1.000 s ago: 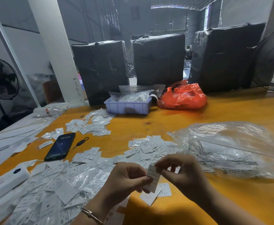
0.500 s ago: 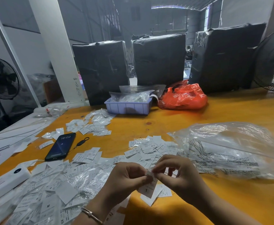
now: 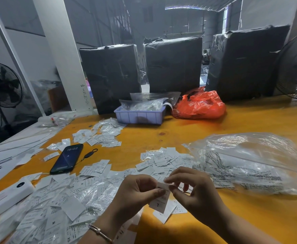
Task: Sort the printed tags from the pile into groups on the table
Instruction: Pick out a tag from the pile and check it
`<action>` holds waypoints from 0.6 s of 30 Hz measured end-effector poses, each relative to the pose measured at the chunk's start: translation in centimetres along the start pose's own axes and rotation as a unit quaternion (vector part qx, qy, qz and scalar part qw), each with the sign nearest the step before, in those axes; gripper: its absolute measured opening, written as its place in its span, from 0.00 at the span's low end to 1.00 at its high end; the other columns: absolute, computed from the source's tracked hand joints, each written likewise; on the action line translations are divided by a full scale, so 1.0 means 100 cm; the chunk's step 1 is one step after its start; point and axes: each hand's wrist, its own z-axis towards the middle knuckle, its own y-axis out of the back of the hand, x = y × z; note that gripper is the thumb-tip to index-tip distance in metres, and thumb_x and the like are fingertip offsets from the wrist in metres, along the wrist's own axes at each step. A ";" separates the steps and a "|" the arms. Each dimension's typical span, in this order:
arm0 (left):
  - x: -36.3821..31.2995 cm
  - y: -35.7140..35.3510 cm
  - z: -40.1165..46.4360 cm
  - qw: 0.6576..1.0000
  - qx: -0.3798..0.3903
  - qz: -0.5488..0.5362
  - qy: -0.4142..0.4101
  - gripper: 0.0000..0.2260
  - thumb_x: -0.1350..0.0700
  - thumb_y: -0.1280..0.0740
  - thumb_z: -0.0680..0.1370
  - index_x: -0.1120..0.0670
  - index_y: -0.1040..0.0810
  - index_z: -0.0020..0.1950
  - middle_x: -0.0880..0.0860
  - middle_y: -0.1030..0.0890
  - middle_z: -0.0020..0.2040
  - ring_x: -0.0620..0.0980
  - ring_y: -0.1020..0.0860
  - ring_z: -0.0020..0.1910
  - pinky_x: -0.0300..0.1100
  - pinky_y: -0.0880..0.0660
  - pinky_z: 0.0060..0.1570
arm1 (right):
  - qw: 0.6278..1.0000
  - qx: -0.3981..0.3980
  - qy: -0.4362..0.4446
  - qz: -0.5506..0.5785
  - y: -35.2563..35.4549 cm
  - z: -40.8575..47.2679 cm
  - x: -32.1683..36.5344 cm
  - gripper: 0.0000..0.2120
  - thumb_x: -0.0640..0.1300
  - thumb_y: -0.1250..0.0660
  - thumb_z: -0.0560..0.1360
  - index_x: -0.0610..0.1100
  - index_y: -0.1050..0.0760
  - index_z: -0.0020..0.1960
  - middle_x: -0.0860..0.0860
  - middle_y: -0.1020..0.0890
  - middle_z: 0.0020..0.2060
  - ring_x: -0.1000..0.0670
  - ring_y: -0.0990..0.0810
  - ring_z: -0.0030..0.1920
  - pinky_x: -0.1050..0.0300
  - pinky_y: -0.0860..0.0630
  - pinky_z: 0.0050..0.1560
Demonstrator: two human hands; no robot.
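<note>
Both hands met over the near edge of the table [image 3: 232, 120]: the left hand [image 3: 135, 189] had thumb and curled fingers pinched on one side of a single printed tag [image 3: 159, 199], and the right hand [image 3: 191, 189] pinched its upper edge from the other side, so the tag hung between them with an "L" showing at its lower end. Directly beneath lay a few loose tags [image 3: 168, 211], which I took to be the group this one belonged to. To do the step well, I judged, the letter should be read fully before letting go, one hand should release first, and the tag should be laid flat on its matching group rather than dropped, since such light slips would flutter or slide. Outward, the main pile [image 3: 59, 205] spread to the left, another group [image 3: 163, 161] lay just beyond the hands, and a further one [image 3: 102, 134] sat farther back. A clear bag [image 3: 253, 164] of tags crowded the right, and a phone [image 3: 67, 158] lay left of centre. Bare tabletop remained at the near right and across the middle, the best room for new groups
</note>
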 end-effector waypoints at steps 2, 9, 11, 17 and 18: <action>-0.001 -0.001 -0.001 1.000 -0.003 -0.001 -0.002 0.02 0.51 0.25 0.70 0.47 0.14 0.40 0.51 0.14 0.39 0.49 0.15 0.42 0.38 0.21 0.38 | 1.000 -0.011 -0.006 0.006 -0.001 -0.001 0.000 0.10 0.40 0.28 0.69 0.49 0.17 0.49 0.59 0.17 0.40 0.56 0.20 0.39 0.59 0.24 0.32; 0.000 0.000 -0.002 1.000 0.008 -0.012 -0.002 0.04 0.58 0.26 0.73 0.53 0.17 0.47 0.55 0.14 0.41 0.54 0.16 0.43 0.47 0.18 0.41 | 0.973 -0.020 -0.115 0.201 0.000 0.005 -0.003 0.14 0.38 0.24 0.68 0.49 0.20 0.51 0.48 0.16 0.37 0.51 0.18 0.37 0.60 0.23 0.37; -0.002 0.000 -0.001 1.000 0.009 -0.008 0.001 0.07 0.57 0.26 0.74 0.53 0.19 0.51 0.54 0.14 0.41 0.51 0.16 0.43 0.44 0.19 0.39 | 0.968 -0.015 -0.122 0.221 0.001 0.005 -0.005 0.15 0.32 0.26 0.68 0.46 0.20 0.51 0.46 0.16 0.36 0.51 0.17 0.38 0.61 0.22 0.40; -0.003 0.001 0.001 0.999 -0.010 0.037 -0.013 0.04 0.55 0.29 0.74 0.54 0.17 0.42 0.50 0.16 0.39 0.47 0.19 0.41 0.40 0.22 0.38 | 0.980 -0.022 -0.090 0.176 -0.003 0.003 -0.003 0.15 0.31 0.26 0.69 0.46 0.19 0.50 0.50 0.15 0.36 0.52 0.17 0.38 0.61 0.24 0.39; -0.004 0.002 0.001 0.999 -0.015 0.045 -0.012 0.04 0.55 0.28 0.74 0.54 0.17 0.41 0.49 0.16 0.39 0.46 0.20 0.40 0.40 0.22 0.38 | 0.981 -0.031 -0.084 0.171 -0.003 0.004 -0.002 0.15 0.31 0.26 0.68 0.47 0.19 0.50 0.50 0.15 0.36 0.52 0.18 0.37 0.60 0.24 0.38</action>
